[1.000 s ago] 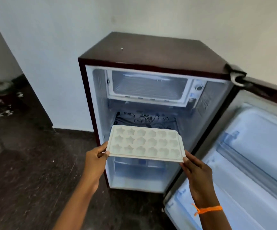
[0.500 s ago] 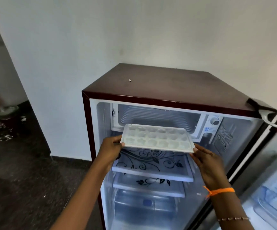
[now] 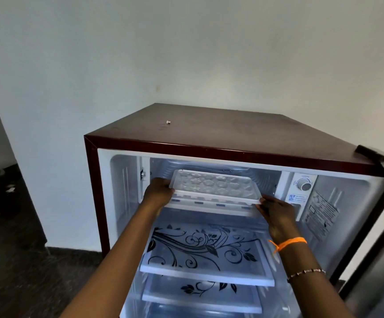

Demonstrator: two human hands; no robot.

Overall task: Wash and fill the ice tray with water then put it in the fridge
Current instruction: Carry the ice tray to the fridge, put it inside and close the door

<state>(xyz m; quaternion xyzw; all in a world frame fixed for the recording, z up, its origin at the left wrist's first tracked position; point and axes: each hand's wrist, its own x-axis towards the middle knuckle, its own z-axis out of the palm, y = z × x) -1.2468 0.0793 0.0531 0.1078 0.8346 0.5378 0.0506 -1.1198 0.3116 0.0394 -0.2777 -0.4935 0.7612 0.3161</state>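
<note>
**Ice tray held at the mouth of the freezer compartment**

The white ice tray (image 3: 216, 185) is seen just above the centre of the frame, held level at the opening of the freezer compartment (image 3: 264, 177) at the top of the open fridge (image 3: 220, 136). Its far part lies inside the compartment, while its near edge projects over the compartment's front lip. The tray's left end is gripped by the left hand (image 3: 157, 195), whose fingers are curled round the near corner. The right near corner is pinched by the fingertips of the right hand (image 3: 276, 213), with the thumb laid along the edge. An orange thread (image 3: 288, 243) and a beaded bracelet (image 3: 305, 273) are worn on the right wrist.

Below the tray, a glass shelf (image 3: 204, 251) printed with a black floral pattern is seen at centre bottom, with a second shelf beneath it. A thermostat dial (image 3: 305, 185) is set to the right of the compartment. A small white object (image 3: 168, 122) lies on the fridge's dark red top. A pale wall (image 3: 186, 53) fills the upper frame.
</note>
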